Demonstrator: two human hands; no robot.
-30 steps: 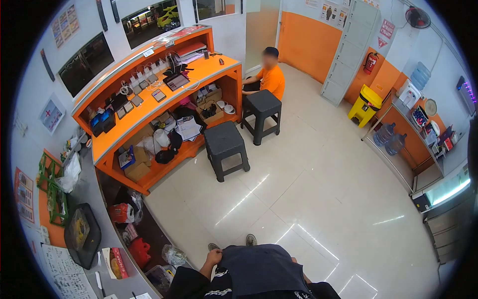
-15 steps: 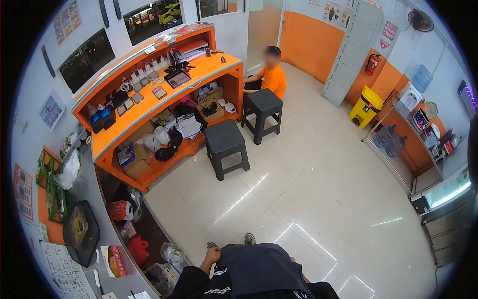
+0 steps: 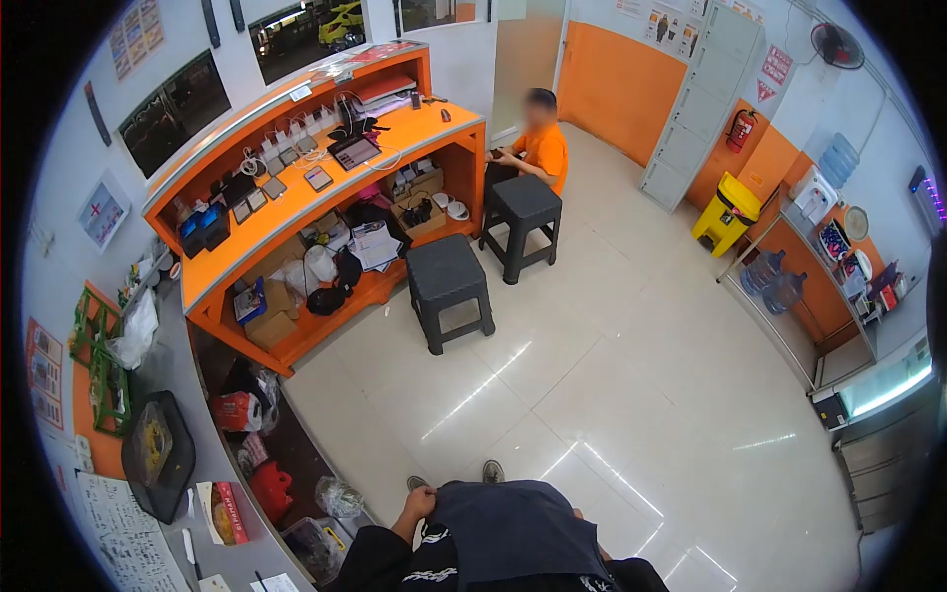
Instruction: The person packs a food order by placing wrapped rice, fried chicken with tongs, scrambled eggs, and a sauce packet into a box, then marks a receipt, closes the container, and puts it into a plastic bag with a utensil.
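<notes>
My left hand (image 3: 421, 500) is closed at the left edge of a dark grey apron-like cloth (image 3: 508, 528), which covers my front over black clothing. The fingers seem to pinch that edge. Only a sliver of my right hand (image 3: 579, 514) shows at the cloth's other side, and its fingers are hidden. Below the cloth's far edge the tips of my shoes (image 3: 492, 471) show on the tiles. Left of me, on a grey counter (image 3: 202, 449), lie a red and white box (image 3: 223, 513), a knife with a white blade (image 3: 189, 548) and a black tray (image 3: 158, 459).
Two dark stools (image 3: 449, 281) stand before an orange desk (image 3: 237, 271) bearing several phones and chargers. A person in an orange shirt (image 3: 547, 158) sits beyond them. Farther right are lockers (image 3: 700, 104), a yellow bin (image 3: 727, 212) and a side table (image 3: 784, 237) over water bottles.
The seated person's hands have come up, with a small dark object in them. The view has shifted very slightly. My own hands look unchanged.
</notes>
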